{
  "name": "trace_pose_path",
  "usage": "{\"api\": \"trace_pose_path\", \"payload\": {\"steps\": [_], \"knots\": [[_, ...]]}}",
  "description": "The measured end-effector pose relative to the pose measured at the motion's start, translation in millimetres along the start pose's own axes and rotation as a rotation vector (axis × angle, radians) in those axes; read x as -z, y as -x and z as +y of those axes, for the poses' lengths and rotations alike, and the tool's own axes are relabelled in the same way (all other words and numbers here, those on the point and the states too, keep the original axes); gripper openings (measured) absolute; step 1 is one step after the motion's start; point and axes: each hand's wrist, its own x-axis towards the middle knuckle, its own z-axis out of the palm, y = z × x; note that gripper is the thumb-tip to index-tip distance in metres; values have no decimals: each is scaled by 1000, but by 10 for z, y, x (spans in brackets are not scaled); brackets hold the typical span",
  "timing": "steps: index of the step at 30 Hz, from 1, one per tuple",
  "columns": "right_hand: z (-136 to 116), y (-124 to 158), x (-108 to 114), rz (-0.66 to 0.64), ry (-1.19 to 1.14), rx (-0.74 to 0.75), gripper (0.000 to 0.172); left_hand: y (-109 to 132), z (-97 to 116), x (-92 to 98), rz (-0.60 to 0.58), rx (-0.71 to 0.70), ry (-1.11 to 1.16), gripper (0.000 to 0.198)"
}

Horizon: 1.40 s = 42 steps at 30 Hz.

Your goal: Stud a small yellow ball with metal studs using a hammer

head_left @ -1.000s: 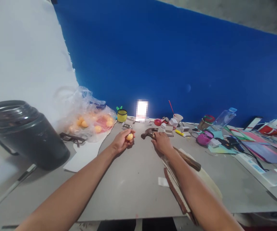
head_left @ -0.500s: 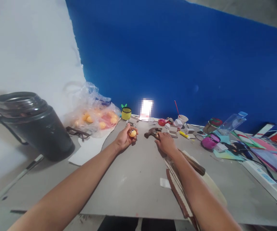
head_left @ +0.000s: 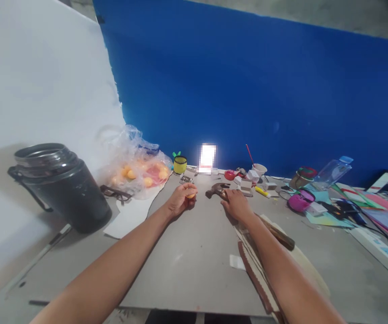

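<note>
My left hand (head_left: 181, 200) is closed around a small yellow-orange ball (head_left: 191, 195), mostly covered by the fingers. To its right, my right hand (head_left: 237, 203) grips a claw hammer (head_left: 216, 191) just behind the metal head. The hammer lies low over the table, its wooden handle (head_left: 281, 236) running back under my forearm. Beneath that forearm is a flat cream and brown piece (head_left: 253, 265) with a zigzag edge; its kind is unclear. A clear plastic bag (head_left: 140, 168) with several orange balls sits left of my left hand.
A dark open flask (head_left: 65, 193) stands at the left, near glasses (head_left: 115, 193) and white paper (head_left: 126, 220). Along the blue wall are a yellow cup (head_left: 180, 164), a white cup (head_left: 259, 169) and small white boxes (head_left: 246, 185). A pink pouch (head_left: 301, 200), clear bottle (head_left: 334, 173) and power strip (head_left: 378, 252) lie right.
My left hand has turned, and its fingers now cover most of the ball. My right hand stays on the hammer. The whole view has shifted slightly.
</note>
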Motion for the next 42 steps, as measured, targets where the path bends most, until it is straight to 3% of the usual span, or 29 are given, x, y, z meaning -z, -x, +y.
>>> {"api": "trace_pose_path", "payload": {"steps": [5, 9, 12, 15, 21, 25, 28, 30, 34, 38, 42], "knots": [[-34, 7, 24, -8, -3, -15, 41, 3, 8, -13, 66, -75, -7, 29], [-129, 39, 58, 48, 18, -129, 40, -21, 24, -6, 63, -129, 49, 21], [-173, 46, 61, 69, 58, -168, 37, -44, -6, 1, 84, -148, 17, 36], [-163, 40, 56, 55, 70, -164, 35, -48, -59, -5, 132, -170, -149, 43], [-160, 94, 150, 53, 2, -224, 30, -37, -114, 11, 116, -311, -520, 42], [-223, 164, 243, 248, -60, -223, 32, -31, -111, 29, 123, -280, -577, 50], [-280, 209, 239, 499, -72, -109, 35, -12, -97, 2, 106, -282, -589, 57], [-315, 235, 208, 599, -72, -17, 31, 0, -95, -24, 68, -288, -550, 62], [-342, 263, 172, 665, -53, 103, 26, 12, -105, -46, -29, -289, -500, 65], [-327, 255, 191, 766, -49, 104, 29, 31, -92, -38, 2, -310, -615, 57], [-340, 249, 189, 758, -10, 175, 28, 54, -73, -51, 6, -350, -771, 39]]}}
